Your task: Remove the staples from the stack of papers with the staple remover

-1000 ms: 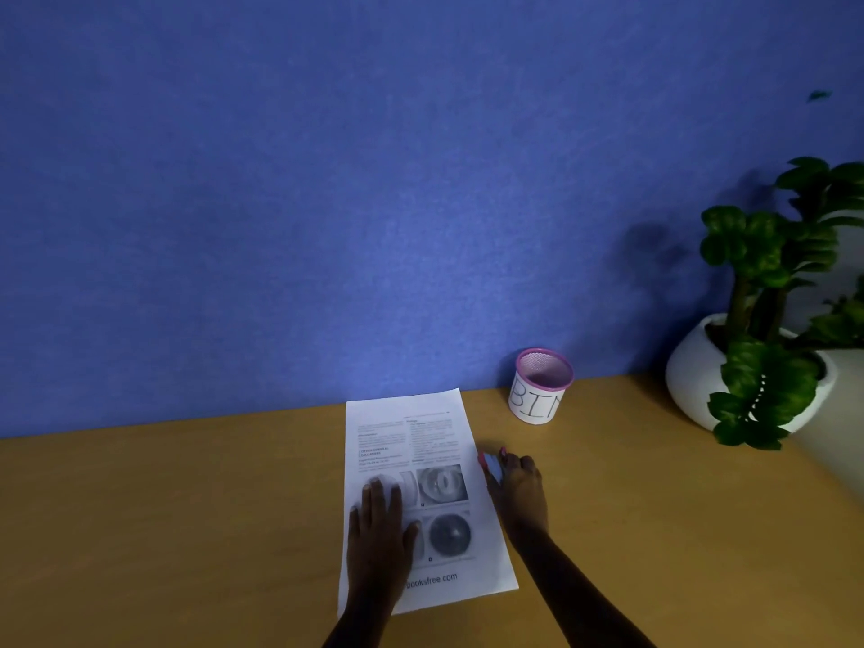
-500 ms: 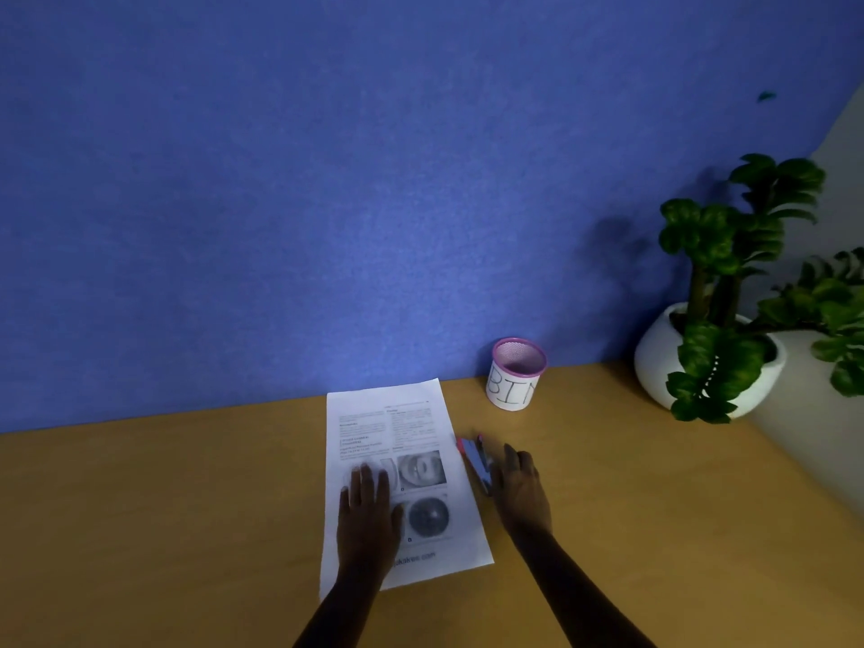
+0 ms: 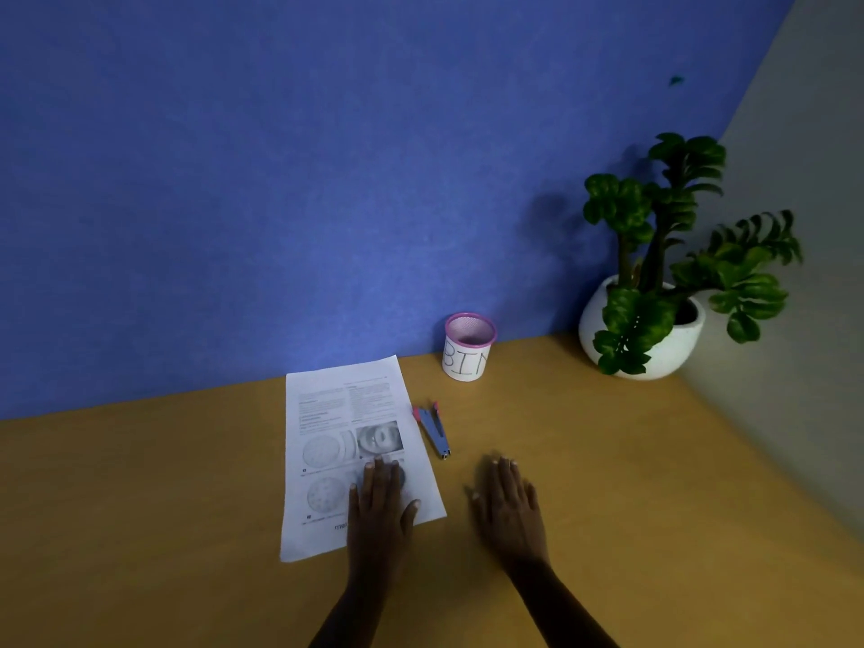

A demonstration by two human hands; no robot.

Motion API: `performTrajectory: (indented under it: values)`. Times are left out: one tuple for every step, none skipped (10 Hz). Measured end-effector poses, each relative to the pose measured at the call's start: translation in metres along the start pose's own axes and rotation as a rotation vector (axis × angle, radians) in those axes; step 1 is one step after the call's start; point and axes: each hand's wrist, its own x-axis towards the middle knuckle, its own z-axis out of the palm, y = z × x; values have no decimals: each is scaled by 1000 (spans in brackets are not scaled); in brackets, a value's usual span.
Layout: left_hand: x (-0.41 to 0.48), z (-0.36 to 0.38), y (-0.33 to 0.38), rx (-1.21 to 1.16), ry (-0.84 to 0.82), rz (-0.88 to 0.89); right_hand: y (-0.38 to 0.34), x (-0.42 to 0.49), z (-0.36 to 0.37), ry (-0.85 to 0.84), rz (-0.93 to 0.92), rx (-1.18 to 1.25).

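A printed stack of papers [image 3: 346,427] lies on the wooden desk, its top edge near the blue wall. My left hand [image 3: 381,502] rests flat on its lower right part, fingers straight. The blue staple remover [image 3: 434,428] with pink tips lies on the desk just right of the papers. My right hand [image 3: 507,505] lies flat on the desk, fingers spread, below and right of the remover and apart from it. No staple is visible at this size.
A white cup with a pink rim marked "BIN" [image 3: 467,348] stands against the wall behind the remover. A potted green plant [image 3: 654,292] in a white pot fills the back right corner. A grey wall [image 3: 795,320] bounds the desk [image 3: 140,507] on the right.
My right hand let go of the staple remover and drew back toward me; the remover now lies alone beside the papers. My left hand slid to the sheet's right side.
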Motion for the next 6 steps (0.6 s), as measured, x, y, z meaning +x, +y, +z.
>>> performTrajectory:
  values:
    - [-9,5,-1,29,23,38,1,-10,6,-40,16,-10]
    - [-13,4,-1,26,34,63,-2,-17,8,-51,51,-55]
    - [-14,6,-3,33,54,99,-2,-19,11,17,14,-82]
    - [-14,9,-3,31,70,93,0,-20,14,-9,15,-74]
    - [-15,12,-3,27,34,95,4,-19,18,-6,-32,-29]
    - [-13,15,-2,33,65,76,2,-21,11,-26,-15,-67]
